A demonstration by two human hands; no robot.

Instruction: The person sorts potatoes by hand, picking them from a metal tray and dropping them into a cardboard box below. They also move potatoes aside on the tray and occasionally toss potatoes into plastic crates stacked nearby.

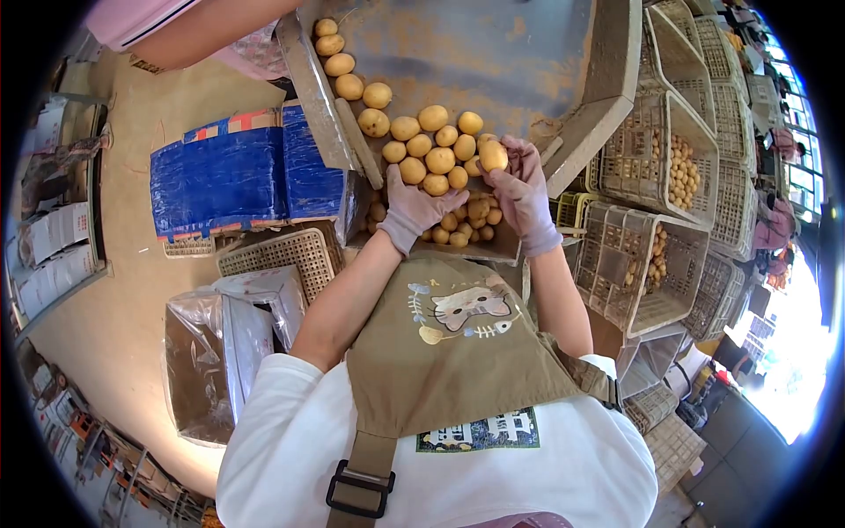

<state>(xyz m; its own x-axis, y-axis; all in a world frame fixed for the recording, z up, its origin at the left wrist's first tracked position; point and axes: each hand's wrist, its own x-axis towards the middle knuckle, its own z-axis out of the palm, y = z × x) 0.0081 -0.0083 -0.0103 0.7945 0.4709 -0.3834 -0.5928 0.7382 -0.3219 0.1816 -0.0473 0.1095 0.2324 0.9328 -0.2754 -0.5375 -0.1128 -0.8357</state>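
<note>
Many small yellow potatoes [440, 160] lie in a loose cluster at the near, narrow end of a sloping metal-bottomed sorting tray [475, 62]. My right hand [525, 189], in a pale glove, is closed on one potato [493, 157] between thumb and fingers, at the right of the cluster. My left hand [417, 209], gloved too, rests against the near left edge of the cluster with thumb and fingers apart; its fingertips are partly hidden. Below the tray's end, between my wrists, more potatoes [458, 231] lie in a box [503, 249].
Plastic crates [629, 145] stand stacked on the right, some holding potatoes. To the left are blue-wrapped boxes [220, 180], an empty crate [277, 255] and a plastic-lined carton [198, 370]. Another person's arm [207, 33] reaches in at the upper left, beside the tray.
</note>
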